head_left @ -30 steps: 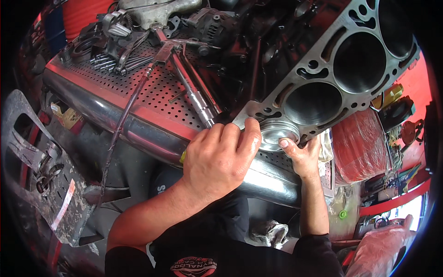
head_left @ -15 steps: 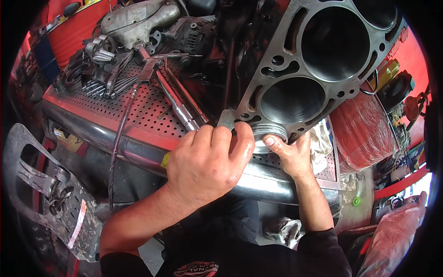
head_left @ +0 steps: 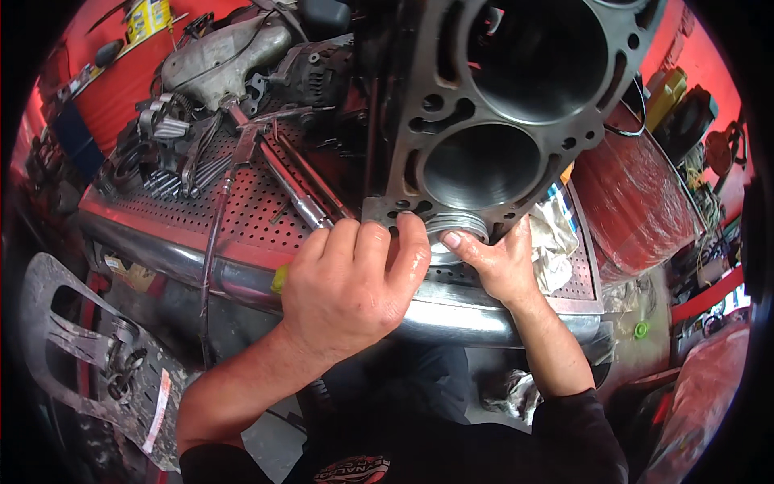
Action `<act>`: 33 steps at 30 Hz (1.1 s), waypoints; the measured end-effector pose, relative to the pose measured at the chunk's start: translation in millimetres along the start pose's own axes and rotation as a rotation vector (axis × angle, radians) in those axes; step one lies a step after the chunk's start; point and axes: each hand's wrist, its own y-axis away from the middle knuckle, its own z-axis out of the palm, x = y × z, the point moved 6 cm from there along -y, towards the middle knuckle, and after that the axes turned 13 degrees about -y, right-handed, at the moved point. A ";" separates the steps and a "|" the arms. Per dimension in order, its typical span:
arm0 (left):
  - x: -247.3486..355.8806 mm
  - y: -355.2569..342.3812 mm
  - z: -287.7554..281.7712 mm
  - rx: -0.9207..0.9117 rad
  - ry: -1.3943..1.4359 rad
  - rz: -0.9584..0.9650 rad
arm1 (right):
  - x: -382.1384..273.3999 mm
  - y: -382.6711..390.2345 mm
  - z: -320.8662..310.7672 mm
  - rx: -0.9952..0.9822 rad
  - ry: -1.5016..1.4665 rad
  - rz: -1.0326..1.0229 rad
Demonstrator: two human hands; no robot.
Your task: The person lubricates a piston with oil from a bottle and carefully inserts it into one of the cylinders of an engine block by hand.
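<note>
Piston [head_left: 461, 223], held in the right hand [head_left: 501, 262] at seven o'clock from the nearest bore [head_left: 482, 165] of the engine block [head_left: 552, 137]; left hand [head_left: 351, 282] curled, grip hidden.

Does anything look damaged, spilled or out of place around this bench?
No clear damage or spill shows. Slightly untidy: a crumpled white cloth lies on the bench to the right of the right hand. At lower left, the dark panel looks scuffed and dirty, with loose metal parts on it.
</note>
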 end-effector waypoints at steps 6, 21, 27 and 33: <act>4.2 -10.4 -1.0 -0.077 -0.055 0.096 | 6.5 -0.4 -6.8 0.007 0.181 0.104; 10.5 -21.8 -9.7 -0.176 -0.167 0.214 | 1.7 3.2 -4.5 0.056 0.162 -0.055; 11.4 -9.3 -9.3 -0.054 -0.156 0.162 | 0.8 2.9 -2.5 0.089 0.220 -0.105; 16.1 -18.9 -13.6 -0.012 -0.116 0.170 | -3.9 4.6 -0.3 0.107 0.248 -0.116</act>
